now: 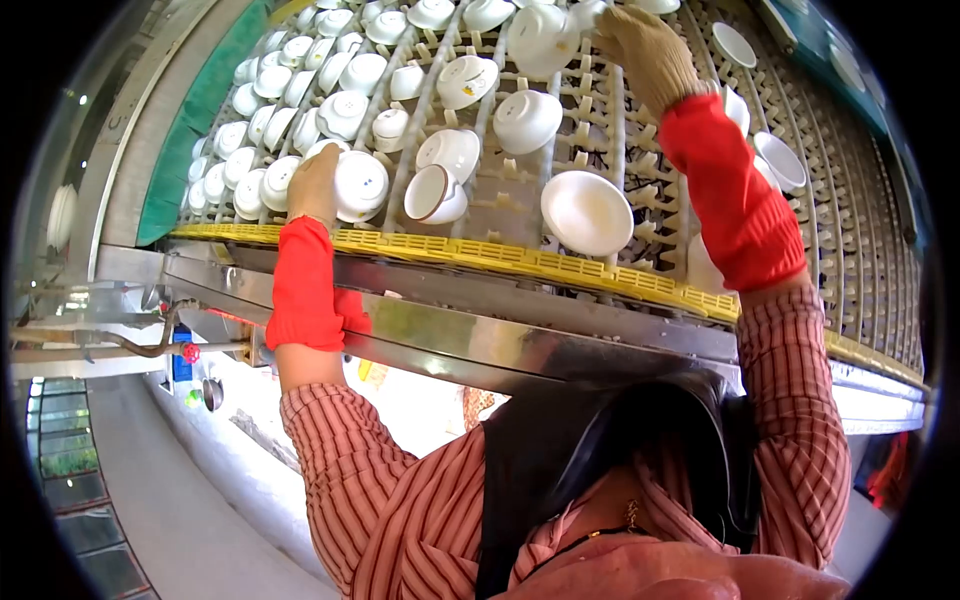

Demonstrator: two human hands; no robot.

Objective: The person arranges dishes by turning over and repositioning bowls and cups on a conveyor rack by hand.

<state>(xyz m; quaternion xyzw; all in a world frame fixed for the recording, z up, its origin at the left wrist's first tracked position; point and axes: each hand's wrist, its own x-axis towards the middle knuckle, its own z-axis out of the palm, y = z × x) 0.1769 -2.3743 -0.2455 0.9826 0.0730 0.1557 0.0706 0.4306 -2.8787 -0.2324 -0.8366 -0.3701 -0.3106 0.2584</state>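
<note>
While my left hand (312,188) sits just beside an upturned round white ceramic bowl (361,188) and my right hand (640,48), well apart, reaches across the beige pegged rack (835,190), grips unreadable, I'd call this bowl-handling, next move wanting careful finger placement.
</note>
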